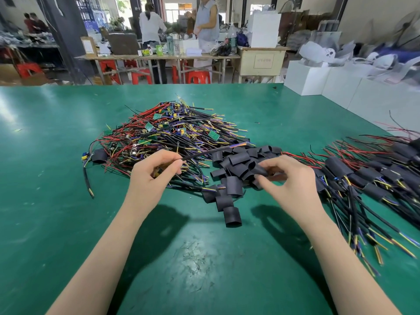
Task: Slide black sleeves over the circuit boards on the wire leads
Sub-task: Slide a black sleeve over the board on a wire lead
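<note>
Left hand [156,169] pinches a black wire lead [204,153] between thumb and fingertips, cable angled up and right so its stripped coloured tip points over the sleeve pile, probably to keep the free end presented for threading. The board on that lead isn't clearly visible; something small and yellowish sits under the palm, can't tell what. Right hand [288,178] has fingers curled down onto a loose black sleeve [259,171] at the near right side of the sleeve pile [236,169]; looks like it's picking one out, grip partly hidden by the fingers. Both forearms come in from the near edge of the worktop [56,178], wrists raised, hands close together mid-worktop, which suits a short feed-through move. Layout reads as a flow line: unsleeved leads with green boards [168,130] heaped toward the far middle, sleeves centre, finished sleeved leads [354,176] fanned out toward the right edge. One sleeved stray [98,155] lies at the heap's left side. White boxes [329,83] sit at the far right corner. Judging by pile sizes, plenty left to do.
</note>
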Action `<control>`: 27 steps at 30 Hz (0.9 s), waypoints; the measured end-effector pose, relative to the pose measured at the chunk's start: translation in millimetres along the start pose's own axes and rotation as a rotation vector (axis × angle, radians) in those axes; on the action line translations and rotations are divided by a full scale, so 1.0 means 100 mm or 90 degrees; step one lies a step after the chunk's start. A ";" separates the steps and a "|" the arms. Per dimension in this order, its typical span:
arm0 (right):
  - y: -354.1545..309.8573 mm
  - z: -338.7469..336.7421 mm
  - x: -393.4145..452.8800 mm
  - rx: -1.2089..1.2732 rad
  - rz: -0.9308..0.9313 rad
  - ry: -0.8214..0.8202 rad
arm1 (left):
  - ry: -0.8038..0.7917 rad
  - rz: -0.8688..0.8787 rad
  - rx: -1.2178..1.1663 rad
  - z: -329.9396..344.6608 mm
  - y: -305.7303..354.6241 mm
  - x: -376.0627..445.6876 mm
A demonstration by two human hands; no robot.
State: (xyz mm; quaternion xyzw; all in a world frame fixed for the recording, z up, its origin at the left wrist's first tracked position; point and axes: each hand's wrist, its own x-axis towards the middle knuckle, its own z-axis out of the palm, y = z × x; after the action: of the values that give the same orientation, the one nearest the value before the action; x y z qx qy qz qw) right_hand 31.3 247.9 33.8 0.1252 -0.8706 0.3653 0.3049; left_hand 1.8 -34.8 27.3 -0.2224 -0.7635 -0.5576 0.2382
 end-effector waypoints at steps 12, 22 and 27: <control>0.00 -0.02 0.00 -0.003 -0.056 0.042 | -0.101 -0.027 0.038 0.04 -0.01 -0.04; -0.03 -0.04 0.00 -0.073 -0.121 -0.015 | -0.109 -0.048 0.114 0.01 -0.03 -0.04; -0.02 -0.05 0.00 -0.067 -0.130 -0.024 | -0.107 -0.059 0.130 0.01 0.00 -0.04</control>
State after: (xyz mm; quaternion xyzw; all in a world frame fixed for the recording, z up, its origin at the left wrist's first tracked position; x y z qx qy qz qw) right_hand 34.2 249.8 37.4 0.2037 -0.8770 0.2836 0.3300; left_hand 5.0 -34.6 24.3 -0.2076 -0.8430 -0.4666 0.1688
